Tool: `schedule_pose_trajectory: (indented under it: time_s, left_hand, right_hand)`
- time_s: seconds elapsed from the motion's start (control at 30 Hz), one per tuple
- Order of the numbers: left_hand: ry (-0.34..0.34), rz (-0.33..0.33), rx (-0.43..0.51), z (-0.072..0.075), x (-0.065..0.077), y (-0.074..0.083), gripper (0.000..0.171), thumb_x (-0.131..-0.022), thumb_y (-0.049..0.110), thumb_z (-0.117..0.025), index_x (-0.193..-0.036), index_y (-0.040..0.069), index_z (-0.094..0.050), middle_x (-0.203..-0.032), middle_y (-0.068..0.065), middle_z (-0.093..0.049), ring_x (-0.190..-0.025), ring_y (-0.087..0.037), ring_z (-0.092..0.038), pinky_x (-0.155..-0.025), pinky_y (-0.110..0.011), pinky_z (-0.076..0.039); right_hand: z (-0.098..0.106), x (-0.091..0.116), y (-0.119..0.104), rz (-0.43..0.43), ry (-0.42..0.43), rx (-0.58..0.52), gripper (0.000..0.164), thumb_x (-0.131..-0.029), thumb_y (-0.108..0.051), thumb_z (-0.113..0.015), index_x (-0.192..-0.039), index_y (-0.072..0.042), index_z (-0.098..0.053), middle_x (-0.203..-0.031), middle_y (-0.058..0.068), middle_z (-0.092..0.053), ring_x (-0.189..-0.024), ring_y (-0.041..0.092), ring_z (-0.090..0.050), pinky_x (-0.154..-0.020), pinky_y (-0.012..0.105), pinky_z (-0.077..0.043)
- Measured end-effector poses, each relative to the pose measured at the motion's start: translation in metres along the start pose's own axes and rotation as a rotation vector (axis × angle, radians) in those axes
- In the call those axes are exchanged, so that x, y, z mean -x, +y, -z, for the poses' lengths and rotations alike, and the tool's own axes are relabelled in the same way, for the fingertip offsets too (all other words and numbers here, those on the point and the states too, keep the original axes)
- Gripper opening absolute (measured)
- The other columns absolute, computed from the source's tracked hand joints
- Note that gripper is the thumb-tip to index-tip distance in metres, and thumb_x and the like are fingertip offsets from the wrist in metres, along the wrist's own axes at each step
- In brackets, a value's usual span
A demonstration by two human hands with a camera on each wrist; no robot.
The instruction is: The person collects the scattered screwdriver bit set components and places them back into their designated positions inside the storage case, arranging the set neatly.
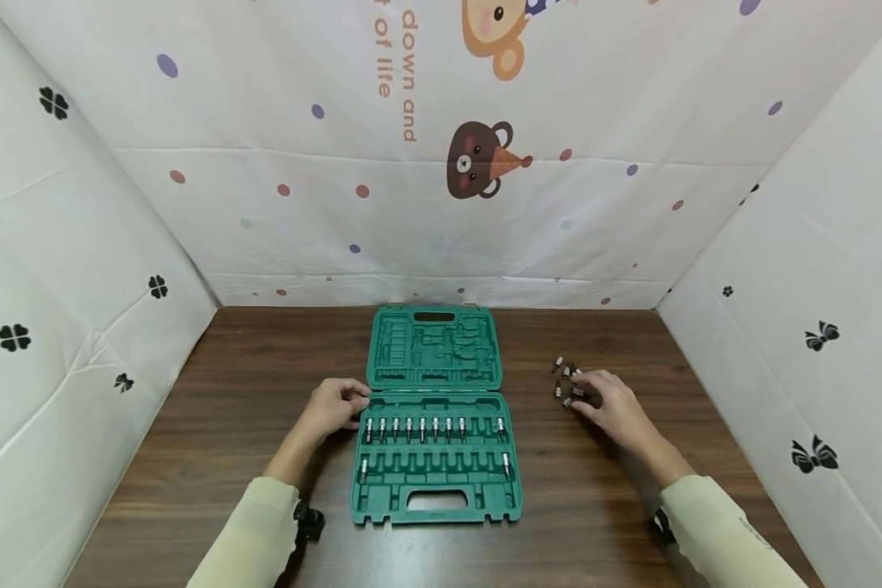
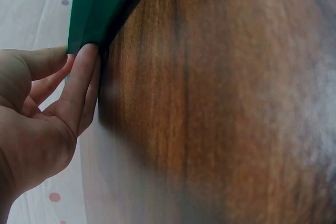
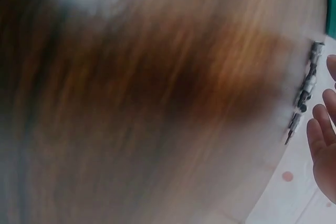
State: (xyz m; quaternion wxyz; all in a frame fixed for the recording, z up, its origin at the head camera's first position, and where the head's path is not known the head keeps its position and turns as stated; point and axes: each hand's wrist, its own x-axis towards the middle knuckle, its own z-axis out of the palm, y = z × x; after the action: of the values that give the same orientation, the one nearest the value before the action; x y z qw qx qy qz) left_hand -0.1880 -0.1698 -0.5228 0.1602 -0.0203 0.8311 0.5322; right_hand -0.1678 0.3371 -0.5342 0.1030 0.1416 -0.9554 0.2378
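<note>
An open green socket-bit case [image 1: 488,494] lies on the table, its lid [image 1: 434,380] folded back. Silver bit sockets [image 1: 422,429] stand in a row in the upper slots; a few more sit near the sides. My left hand [image 1: 333,406] grips the case's left edge near the hinge, with thumb and fingers on the green side wall [image 2: 97,11] in the left wrist view. To the right of the case, my right hand [image 1: 619,411] hovers beside a small group of loose bit sockets [image 1: 558,391], thumb and fingers apart around its near side. In the right wrist view those bits [image 3: 304,93] line up beside the fingertips.
The dark wooden table [image 1: 265,351] extends on both sides of the case. Behind it rises a white printed cloth wall [image 1: 301,229], with more cloth at left and right. A green case corner [image 3: 332,9] enters the right wrist view.
</note>
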Motion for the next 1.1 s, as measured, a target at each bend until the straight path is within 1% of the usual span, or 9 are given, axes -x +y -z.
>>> schedule_pose_trajectory:
  time_s: [0.1,0.33,0.57,0.83,1.1]
  left_hand:
    - [-0.002,0.002,-0.001,0.000,0.000,0.000,0.020,-0.102,0.003,-0.062,-0.119,0.001,-0.072,-0.100,-0.013,-0.066,-0.085,-0.019,-0.068,-0.071,-0.037,-0.066]
    - [0.007,0.007,0.000,0.000,0.000,0.000,0.019,-0.102,0.003,-0.062,-0.118,0.001,-0.073,-0.100,-0.014,-0.066,-0.084,-0.019,-0.068,-0.070,-0.037,-0.066]
    - [0.009,0.004,0.003,0.000,-0.001,-0.001,0.019,-0.103,0.003,-0.062,-0.119,0.002,-0.073,-0.100,-0.014,-0.066,-0.084,-0.019,-0.068,-0.071,-0.037,-0.066]
    - [0.005,0.006,0.004,0.000,0.000,0.001,0.019,-0.102,0.004,-0.063,-0.118,0.002,-0.073,-0.099,-0.013,-0.066,-0.084,-0.019,-0.068,-0.071,-0.037,-0.066]
    - [-0.001,0.001,0.005,0.001,0.001,0.001,0.019,-0.102,0.003,-0.063,-0.118,0.001,-0.072,-0.100,-0.013,-0.066,-0.084,-0.019,-0.068,-0.071,-0.037,-0.066]
  right_hand:
    - [-0.001,0.000,0.004,0.002,0.004,0.007,0.042,-0.082,-0.009,-0.088,-0.121,-0.004,-0.072,-0.115,0.014,-0.070,-0.105,0.034,-0.067,-0.087,0.055,-0.057]
    - [-0.003,-0.003,0.010,0.006,-0.030,0.027,0.030,-0.085,-0.006,-0.084,-0.114,-0.005,-0.074,-0.109,0.012,-0.070,-0.099,0.031,-0.069,-0.083,0.052,-0.059]
    - [-0.009,-0.005,0.015,0.016,-0.006,0.051,0.020,-0.087,0.001,-0.080,-0.105,-0.003,-0.074,-0.102,0.012,-0.070,-0.092,0.029,-0.070,-0.079,0.048,-0.060]
    - [-0.009,-0.010,0.013,-0.014,-0.020,0.062,0.012,-0.090,0.000,-0.078,-0.100,-0.003,-0.074,-0.095,0.009,-0.068,-0.083,0.023,-0.067,-0.070,0.041,-0.059]
    - [-0.008,-0.010,0.013,-0.049,-0.052,0.038,0.010,-0.092,0.001,-0.075,-0.100,-0.005,-0.071,-0.096,0.009,-0.067,-0.087,0.023,-0.067,-0.074,0.041,-0.059]
